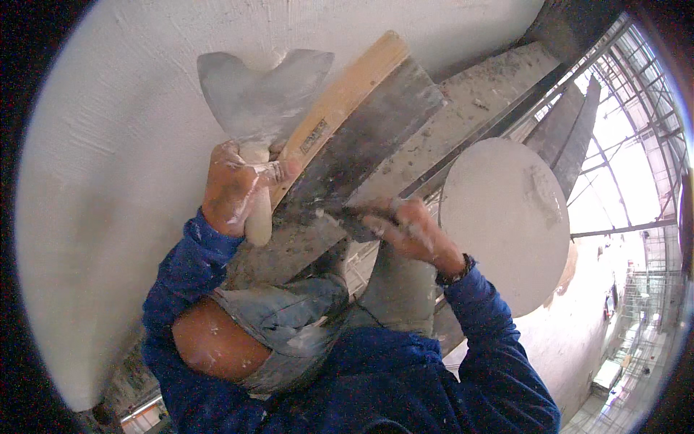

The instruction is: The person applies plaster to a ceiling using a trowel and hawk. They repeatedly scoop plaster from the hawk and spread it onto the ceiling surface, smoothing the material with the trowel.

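Observation:
My left hand [242, 184] is closed round the pale handle of a wide putty knife [264, 90], its grey blade pointing up toward the wall. The same hand also grips the wooden back of a broad plastering blade [387, 126], which slants up to the right with dark, smeared metal. At that blade's lower end, my right hand [416, 231] is closed on a small dark flat tool [358, 223]; the fingers hide much of it. White plaster marks both hands.
A plastered wall [94, 181] fills the left and top. Beyond the blade runs a spattered plank [499, 90]. To my right stands a round bucket of pale plaster [506, 224]. Scaffolding [614, 159] rises at far right. My dusty trouser leg [296, 311] is below.

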### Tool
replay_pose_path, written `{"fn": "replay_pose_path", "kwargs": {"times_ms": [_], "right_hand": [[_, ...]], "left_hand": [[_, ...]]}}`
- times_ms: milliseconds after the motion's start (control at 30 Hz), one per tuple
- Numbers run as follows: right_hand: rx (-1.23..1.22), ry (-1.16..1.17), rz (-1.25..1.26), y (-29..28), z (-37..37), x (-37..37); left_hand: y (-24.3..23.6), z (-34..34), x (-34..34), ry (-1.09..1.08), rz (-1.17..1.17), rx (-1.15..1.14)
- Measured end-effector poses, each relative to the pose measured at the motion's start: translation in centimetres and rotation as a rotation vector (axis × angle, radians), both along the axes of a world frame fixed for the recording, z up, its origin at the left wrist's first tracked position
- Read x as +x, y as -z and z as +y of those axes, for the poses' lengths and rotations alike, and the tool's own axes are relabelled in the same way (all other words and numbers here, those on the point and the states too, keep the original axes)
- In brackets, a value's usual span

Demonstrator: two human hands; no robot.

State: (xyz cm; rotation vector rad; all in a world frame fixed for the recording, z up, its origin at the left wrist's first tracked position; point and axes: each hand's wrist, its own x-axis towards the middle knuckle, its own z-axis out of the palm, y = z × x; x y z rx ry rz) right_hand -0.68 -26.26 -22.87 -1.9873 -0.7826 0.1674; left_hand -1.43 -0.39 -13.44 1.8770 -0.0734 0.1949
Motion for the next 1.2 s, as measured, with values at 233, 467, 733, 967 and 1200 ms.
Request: {"fn": "replay_pose_path", "kwargs": {"times_ms": [233, 467, 733, 967, 1200], "right_hand": [[0.328, 0.358, 0.166, -5.6, -3.3, 0.2], [0.488, 0.574, -0.056, -5.4, -6.9, 4.8], [0.189, 0.255, -0.063, -3.3, -0.3, -0.9], [0.422, 0.498, 0.262, -6.8, -1.8, 0.3], [0.140, 0.336, -0.089, -3.8, -0.5, -1.5]], "left_hand": [[0.4, 0.9, 0.4, 0.039, -0.208, 0.526], [-1.8, -0.7, 0.2, 0.096, 0.039, 0.100], [0.9, 1.8, 0.0, 0.041, -0.056, 0.139], [-1.1, 1.2, -0.7, 0.035, 0.053, -0.156], [-0.6, 0.5, 0.2, 0.021, -0.020, 0.022]]}}
